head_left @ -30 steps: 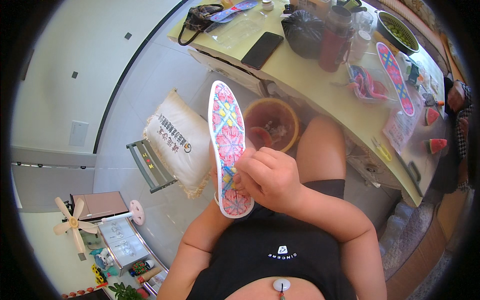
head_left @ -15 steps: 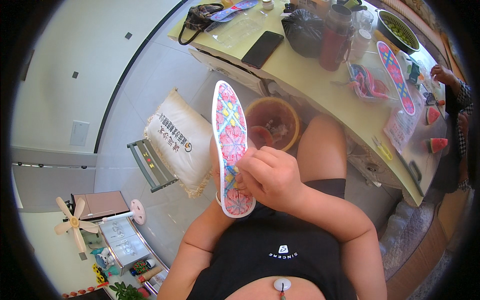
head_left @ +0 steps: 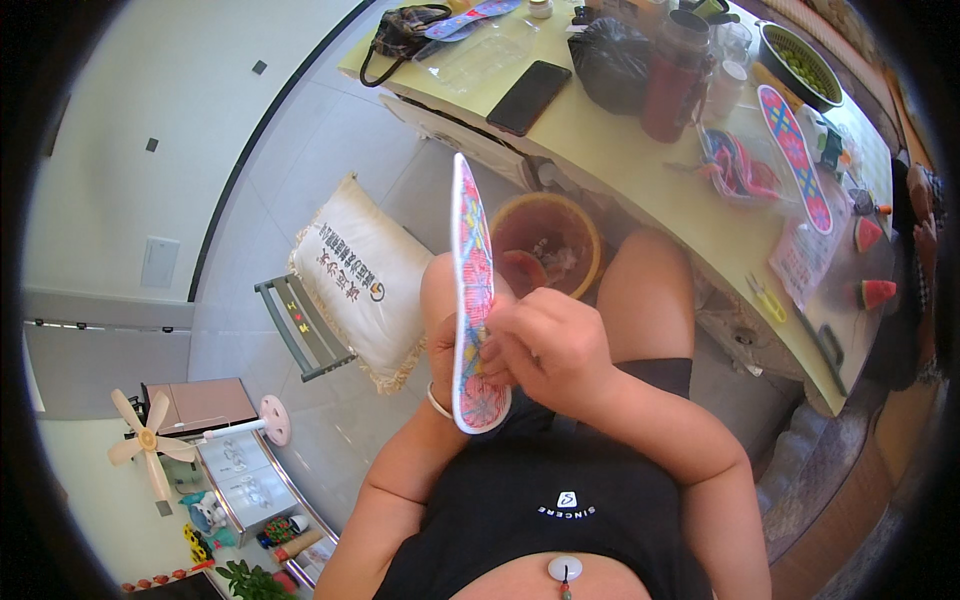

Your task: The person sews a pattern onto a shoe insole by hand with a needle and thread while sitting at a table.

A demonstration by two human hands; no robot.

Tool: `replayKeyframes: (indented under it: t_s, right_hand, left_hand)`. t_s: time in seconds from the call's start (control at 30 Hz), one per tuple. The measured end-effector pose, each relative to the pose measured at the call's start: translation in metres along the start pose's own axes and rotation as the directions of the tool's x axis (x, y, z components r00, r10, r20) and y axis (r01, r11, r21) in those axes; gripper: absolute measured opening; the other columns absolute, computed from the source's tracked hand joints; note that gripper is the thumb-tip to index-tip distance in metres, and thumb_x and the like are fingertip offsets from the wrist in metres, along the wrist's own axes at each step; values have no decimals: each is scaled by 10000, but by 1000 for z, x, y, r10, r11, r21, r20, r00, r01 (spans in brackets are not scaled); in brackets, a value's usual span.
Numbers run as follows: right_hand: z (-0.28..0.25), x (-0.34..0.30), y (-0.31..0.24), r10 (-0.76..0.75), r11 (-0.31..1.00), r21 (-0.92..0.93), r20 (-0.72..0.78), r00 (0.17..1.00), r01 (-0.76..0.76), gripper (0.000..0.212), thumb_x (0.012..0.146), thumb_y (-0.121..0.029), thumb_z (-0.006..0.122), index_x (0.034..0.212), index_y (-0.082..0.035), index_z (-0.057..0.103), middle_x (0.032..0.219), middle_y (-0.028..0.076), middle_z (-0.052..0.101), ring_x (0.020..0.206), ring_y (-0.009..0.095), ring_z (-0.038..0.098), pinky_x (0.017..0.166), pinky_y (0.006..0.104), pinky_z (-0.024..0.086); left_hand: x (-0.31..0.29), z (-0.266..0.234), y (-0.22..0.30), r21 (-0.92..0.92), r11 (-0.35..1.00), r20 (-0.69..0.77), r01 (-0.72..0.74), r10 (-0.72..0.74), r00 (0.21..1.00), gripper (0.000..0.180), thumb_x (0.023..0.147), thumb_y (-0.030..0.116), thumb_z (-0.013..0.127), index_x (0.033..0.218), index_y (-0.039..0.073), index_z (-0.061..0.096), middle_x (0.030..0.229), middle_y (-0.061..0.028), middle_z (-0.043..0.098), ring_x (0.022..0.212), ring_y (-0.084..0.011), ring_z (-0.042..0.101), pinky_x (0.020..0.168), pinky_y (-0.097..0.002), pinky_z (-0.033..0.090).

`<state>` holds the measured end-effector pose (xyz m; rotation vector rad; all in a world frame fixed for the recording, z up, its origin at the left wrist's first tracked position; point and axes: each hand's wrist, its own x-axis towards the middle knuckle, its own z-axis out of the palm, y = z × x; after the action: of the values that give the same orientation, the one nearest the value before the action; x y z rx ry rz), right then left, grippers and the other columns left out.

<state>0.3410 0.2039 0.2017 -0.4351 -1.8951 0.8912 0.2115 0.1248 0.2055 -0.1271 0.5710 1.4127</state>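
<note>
From the head view, I see the insole (head_left: pixel 474 290) held up in front of the person's lap, between the two hands, its rounded front end pointing away and its heel end down near the black shirt (head_left: pixel 560 480). The left hand (head_left: pixel 440 345) is behind it on the far left side, gripping it around the middle, with a white bangle (head_left: pixel 437 402) just below at the wrist. The right hand (head_left: pixel 555 345) is at the other side, fingers curled in and drawn together, thumb and fingertips pinched close against the patterned face, in the lower half. The insole is turned partly edge-on, so it looks narrow; a thick white rim runs around it, and the face carries pink and red flower shapes with blue lines and patches of yellow. The left fingers are mostly hidden behind it, and I can't tell how each one closes. Part of the lower pattern is covered by the right hand, and whether anything thin sits in that pinch I can't make out. On the table (head_left: pixel 620 160) a second insole (head_left: pixel 795 160) lies beside a clear tray of coloured thread (head_left: pixel 738 170); at the far right another person (head_left: pixel 915 220) is cut off by the dark rim.
</note>
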Motion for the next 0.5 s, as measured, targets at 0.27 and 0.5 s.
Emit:
replayKeyframes:
  t_s: [0.27, 0.5]
  right_hand:
    - [-6, -37, 48, 538, 273, 730, 424, 728, -627, 80, 921, -63, 656, 972, -1, 658, 904, 11, 665, 832, 86, 599, 745, 246, 497]
    - [-1, -39, 45, 530, 152, 762, 474, 703, -629, 120, 939, -115, 648, 1015, -24, 660, 893, 15, 673, 796, 93, 617, 738, 259, 516]
  left_hand:
    - [2, 5, -1, 686, 591, 129, -424, 475, 870, 234, 926, 36, 618, 1147, -35, 593, 1102, -108, 681, 963, -131, 649, 885, -288, 515]
    - [-3, 7, -4, 753, 496, 175, -433, 483, 858, 201, 949, 37, 615, 1139, -27, 596, 1073, -83, 684, 936, -107, 647, 850, -258, 520]
